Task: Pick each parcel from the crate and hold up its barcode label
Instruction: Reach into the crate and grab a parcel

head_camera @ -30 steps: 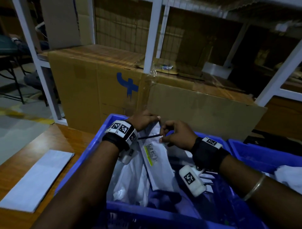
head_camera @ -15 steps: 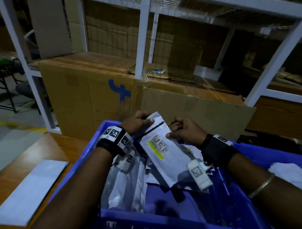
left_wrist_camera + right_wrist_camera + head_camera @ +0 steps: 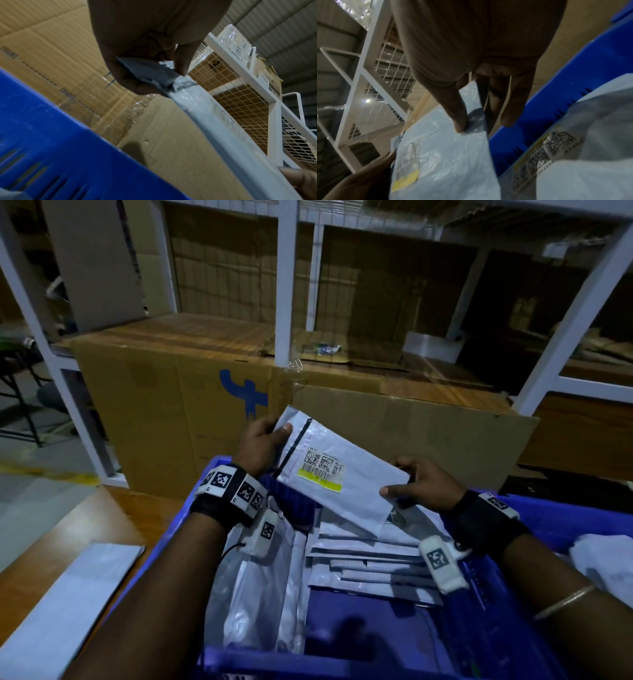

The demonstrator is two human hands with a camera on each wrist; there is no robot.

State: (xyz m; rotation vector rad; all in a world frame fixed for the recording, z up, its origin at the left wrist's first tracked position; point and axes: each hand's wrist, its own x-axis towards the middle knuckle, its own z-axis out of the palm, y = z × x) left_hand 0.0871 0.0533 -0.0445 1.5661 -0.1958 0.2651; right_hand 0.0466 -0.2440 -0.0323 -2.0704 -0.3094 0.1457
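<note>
A flat white poly-mailer parcel [image 3: 356,481] is held tilted above the blue crate [image 3: 171,539], face up. Its barcode label [image 3: 322,470] with a yellow strip shows toward the head camera. My left hand [image 3: 263,440] pinches the parcel's upper left corner, thumb on top. My right hand [image 3: 414,487] pinches its lower right edge. The left wrist view shows my left hand [image 3: 154,75] pinching the parcel [image 3: 214,121] edge-on. In the right wrist view my right hand [image 3: 471,115] has its thumb pressed on the parcel [image 3: 440,155]. Several more parcels [image 3: 370,563] lie stacked in the crate.
A large taped cardboard box [image 3: 178,405] stands just behind the crate under a white metal rack [image 3: 286,278]. A grey flat parcel [image 3: 65,604] lies on the wooden table at left. A second blue crate [image 3: 561,518] with white bags sits at right.
Both hands have lifted the parcel out of the crate and spread apart along it. It has turned from nearly upright to flatter, so the label now faces up.
</note>
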